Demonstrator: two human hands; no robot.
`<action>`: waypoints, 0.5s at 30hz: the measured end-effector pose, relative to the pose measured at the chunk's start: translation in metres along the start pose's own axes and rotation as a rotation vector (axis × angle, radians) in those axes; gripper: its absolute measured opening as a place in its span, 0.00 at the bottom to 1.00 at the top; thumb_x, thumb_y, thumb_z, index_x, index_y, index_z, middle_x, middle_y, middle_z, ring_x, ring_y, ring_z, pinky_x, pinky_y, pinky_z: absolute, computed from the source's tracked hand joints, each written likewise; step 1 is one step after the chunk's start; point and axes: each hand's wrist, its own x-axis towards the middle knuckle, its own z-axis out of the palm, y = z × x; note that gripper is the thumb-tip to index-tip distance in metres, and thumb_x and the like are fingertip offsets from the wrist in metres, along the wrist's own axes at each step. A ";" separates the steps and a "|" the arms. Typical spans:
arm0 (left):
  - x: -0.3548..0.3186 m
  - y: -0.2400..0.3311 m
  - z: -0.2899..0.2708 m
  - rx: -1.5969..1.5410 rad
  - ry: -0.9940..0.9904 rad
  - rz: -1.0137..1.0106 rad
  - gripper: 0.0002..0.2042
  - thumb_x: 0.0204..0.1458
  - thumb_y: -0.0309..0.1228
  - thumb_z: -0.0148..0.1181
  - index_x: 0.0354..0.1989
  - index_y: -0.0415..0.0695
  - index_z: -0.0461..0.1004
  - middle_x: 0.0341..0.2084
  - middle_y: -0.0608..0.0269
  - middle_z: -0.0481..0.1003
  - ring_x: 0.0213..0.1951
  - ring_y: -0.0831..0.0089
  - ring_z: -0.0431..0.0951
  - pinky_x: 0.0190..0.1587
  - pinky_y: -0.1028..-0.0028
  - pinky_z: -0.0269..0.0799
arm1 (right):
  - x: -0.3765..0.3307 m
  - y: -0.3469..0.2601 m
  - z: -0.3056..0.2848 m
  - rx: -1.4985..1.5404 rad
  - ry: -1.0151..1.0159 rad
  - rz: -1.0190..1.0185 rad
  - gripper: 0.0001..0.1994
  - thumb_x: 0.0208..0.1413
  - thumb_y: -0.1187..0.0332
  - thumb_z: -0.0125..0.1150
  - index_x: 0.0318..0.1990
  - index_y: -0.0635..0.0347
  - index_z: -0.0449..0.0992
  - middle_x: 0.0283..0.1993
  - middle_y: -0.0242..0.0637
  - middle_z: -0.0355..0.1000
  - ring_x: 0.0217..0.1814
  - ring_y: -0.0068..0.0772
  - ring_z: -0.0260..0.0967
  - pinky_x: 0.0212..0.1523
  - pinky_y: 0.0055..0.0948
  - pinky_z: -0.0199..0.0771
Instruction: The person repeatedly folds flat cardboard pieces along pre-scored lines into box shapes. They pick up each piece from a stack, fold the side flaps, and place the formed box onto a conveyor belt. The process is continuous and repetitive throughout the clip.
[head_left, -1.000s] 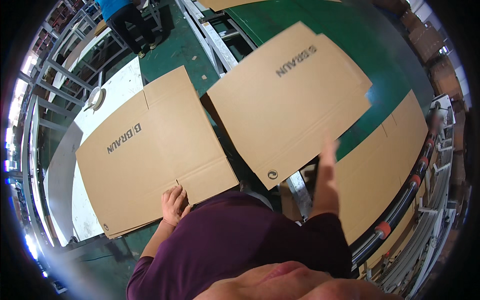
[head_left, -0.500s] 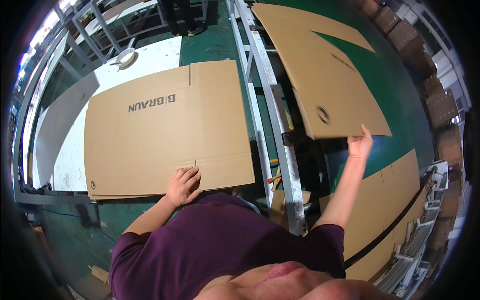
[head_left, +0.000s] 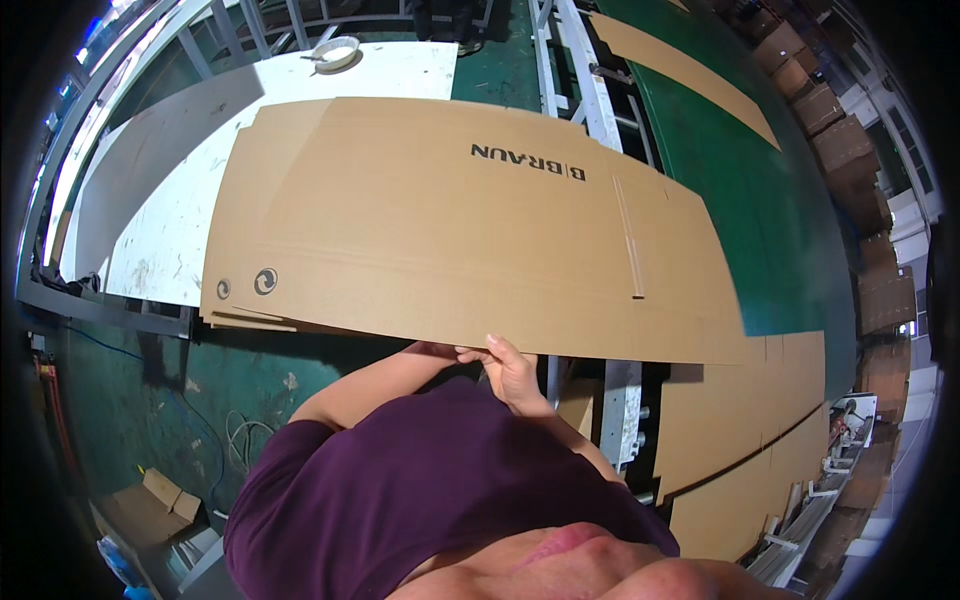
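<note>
A large flat brown cardboard sheet (head_left: 440, 230) with dark printing reaches from the white table across to the conveyor side. It lies over other cardboard sheets (head_left: 250, 322), whose edges show below its near left corner. My right hand (head_left: 512, 375) grips the sheet's near edge, thumb on top and fingers bent beneath. Close beside it on the left, my left hand (head_left: 432, 349) is at the same edge. The cardboard mostly covers its fingers, so its grip cannot be made out.
A white table (head_left: 160, 235) carries a white bowl (head_left: 336, 52) at its far side. To the right runs a metal rail (head_left: 620, 410) beside a green conveyor belt (head_left: 690, 190). More flat cardboard (head_left: 750, 400) lies at the near right. An open carton (head_left: 150, 510) stands at lower left.
My right hand has brought the cardboard sheet leftward from the conveyor, over the sheets on the table. My left hand has moved from the top of those sheets to the near edge.
</note>
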 end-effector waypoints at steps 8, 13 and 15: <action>-0.060 -0.040 0.023 -0.113 -0.143 0.090 0.19 0.55 0.36 0.53 0.55 0.46 0.69 0.52 0.53 0.70 0.54 0.61 0.70 0.56 0.65 0.64 | 0.032 0.086 0.042 0.037 -0.025 0.362 0.13 0.63 0.68 0.45 0.46 0.72 0.68 0.41 0.53 0.74 0.43 0.44 0.75 0.47 0.37 0.76; -0.116 -0.061 0.009 -0.182 -0.473 0.081 0.18 0.56 0.33 0.52 0.55 0.45 0.69 0.50 0.53 0.72 0.53 0.62 0.71 0.56 0.67 0.65 | 0.059 0.114 0.061 0.101 -0.045 0.645 0.20 0.64 0.56 0.46 0.45 0.69 0.68 0.39 0.53 0.74 0.41 0.42 0.76 0.45 0.39 0.78; -0.134 -0.060 -0.033 -0.247 -0.631 0.064 0.17 0.56 0.32 0.51 0.55 0.45 0.70 0.50 0.53 0.72 0.53 0.63 0.72 0.56 0.68 0.66 | 0.068 0.121 0.052 0.076 -0.036 0.829 0.25 0.64 0.49 0.44 0.43 0.69 0.69 0.39 0.54 0.74 0.39 0.44 0.76 0.42 0.39 0.79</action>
